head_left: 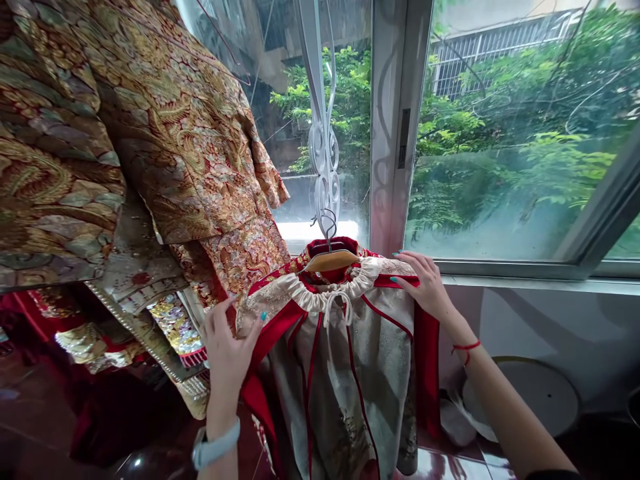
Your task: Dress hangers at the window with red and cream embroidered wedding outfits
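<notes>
Nearest the camera, below and left of the wooden hanger (330,260), a pale wristband (215,450) is worn on the left forearm. Above it the left hand (227,353) is laid against the left side of the cream and red garment (345,373). Its fingers are spread apart and nothing is clamped between them, so the cloth is pressed flat rather than gripped.

Below and right of the hanger, a red string (467,347) is tied round the right wrist. The right hand (423,287) is rested palm down on the garment's right shoulder, with the fingers stretched out and not closed on the fabric. The shoulder is thus steadied from above.

The garment is draped over the hanger and falls straight down from it. Its gathered waistband (320,293) and drawstring sit just under the hanger's neck, which is probably why the cloth hangs evenly.

The hanger's hook is caught on the white iron scroll (324,153) directly above, so the weight is carried there and both hands are left free.

Left of the hanger, gold brocade garments (175,133) are hung high. Behind it, green trees (500,147) are seen through the window glass.
</notes>
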Demonstrator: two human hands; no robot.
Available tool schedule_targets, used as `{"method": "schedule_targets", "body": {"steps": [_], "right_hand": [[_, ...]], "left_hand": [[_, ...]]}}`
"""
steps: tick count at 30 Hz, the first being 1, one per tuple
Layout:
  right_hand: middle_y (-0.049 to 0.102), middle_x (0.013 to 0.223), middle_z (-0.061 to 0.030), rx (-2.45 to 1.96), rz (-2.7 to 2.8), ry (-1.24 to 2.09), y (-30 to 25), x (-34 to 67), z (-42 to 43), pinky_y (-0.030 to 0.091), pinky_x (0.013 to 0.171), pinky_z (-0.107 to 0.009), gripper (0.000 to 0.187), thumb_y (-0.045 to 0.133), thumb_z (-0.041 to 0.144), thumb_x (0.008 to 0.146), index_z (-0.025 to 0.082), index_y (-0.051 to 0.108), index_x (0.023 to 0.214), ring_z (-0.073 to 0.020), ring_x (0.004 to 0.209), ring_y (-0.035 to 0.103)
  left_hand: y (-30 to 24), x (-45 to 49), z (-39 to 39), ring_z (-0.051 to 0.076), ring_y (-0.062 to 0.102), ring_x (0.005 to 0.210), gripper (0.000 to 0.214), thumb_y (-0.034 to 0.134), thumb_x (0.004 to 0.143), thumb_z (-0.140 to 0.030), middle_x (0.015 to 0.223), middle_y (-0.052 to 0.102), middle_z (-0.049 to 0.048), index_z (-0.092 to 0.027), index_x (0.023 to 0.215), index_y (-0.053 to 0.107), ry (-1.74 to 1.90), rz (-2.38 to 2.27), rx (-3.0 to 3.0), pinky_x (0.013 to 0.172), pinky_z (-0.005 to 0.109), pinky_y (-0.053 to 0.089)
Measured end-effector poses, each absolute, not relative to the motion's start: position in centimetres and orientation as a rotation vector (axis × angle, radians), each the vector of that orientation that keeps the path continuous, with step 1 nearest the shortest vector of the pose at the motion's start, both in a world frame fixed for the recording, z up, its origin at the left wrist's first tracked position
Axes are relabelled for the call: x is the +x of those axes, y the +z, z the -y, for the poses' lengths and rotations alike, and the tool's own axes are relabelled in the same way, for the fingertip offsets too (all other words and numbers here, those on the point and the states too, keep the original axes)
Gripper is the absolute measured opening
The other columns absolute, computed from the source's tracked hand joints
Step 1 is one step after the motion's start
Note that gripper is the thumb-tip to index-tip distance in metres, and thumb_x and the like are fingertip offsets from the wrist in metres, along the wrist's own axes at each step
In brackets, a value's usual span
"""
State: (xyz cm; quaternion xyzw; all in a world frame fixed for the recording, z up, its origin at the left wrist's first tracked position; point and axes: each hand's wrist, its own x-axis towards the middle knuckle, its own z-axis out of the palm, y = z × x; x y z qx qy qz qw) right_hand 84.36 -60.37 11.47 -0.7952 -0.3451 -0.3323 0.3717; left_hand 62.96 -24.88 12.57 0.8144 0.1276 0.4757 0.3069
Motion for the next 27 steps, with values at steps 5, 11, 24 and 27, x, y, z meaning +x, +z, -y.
{"method": "schedule_targets", "body": {"steps": [5,11,24,27], "right_hand": [[0.064,0.119,-0.0107,-2.154,0.931,-0.663,10.1,87.9,60.1,0.045,0.093,-0.042,0.034,0.048,0.035,0.094,0.023,0.055,0.124,-0.0279,0.107,0.057],[0.067,0.105,-0.0116,-2.071,0.835,-0.689,8.7,89.1,59.8,0.047,0.085,-0.042,0.028,0.049,0.039,0.092,0.02,0.06,0.109,-0.0282,0.096,0.06],[0.067,0.109,-0.0116,-1.742,0.42,-0.595,4.0,87.1,59.7,0.048,0.092,-0.043,0.052,0.063,0.05,0.079,0.018,0.056,0.12,-0.0261,0.097,0.062],[0.064,0.118,-0.0122,-1.802,0.465,-0.585,4.5,86.2,60.5,0.046,0.096,-0.044,0.055,0.063,0.049,0.08,0.019,0.053,0.125,-0.0264,0.105,0.06]], "left_hand": [[11.0,66.6,19.8,0.03,0.055,0.11,0.049,0.047,0.089,-0.056,0.113,0.056,0.0125,-0.019,0.118,0.056,1.179,-0.212,2.356,0.1,0.048,0.044],[10.5,67.7,18.6,0.031,0.057,0.106,0.046,0.051,0.084,-0.058,0.107,0.06,0.0123,-0.019,0.108,0.059,1.248,-0.25,2.32,0.098,0.045,0.045],[7.8,66.9,19.6,0.02,0.056,0.069,0.039,0.064,0.072,-0.051,0.074,0.059,-0.0002,-0.019,0.093,0.056,1.186,-0.604,2.042,0.069,0.034,0.048],[7.6,66.8,19.9,0.022,0.059,0.082,0.04,0.063,0.076,-0.048,0.086,0.062,0.0026,-0.019,0.103,0.057,1.107,-0.489,2.005,0.08,0.035,0.048]]}}
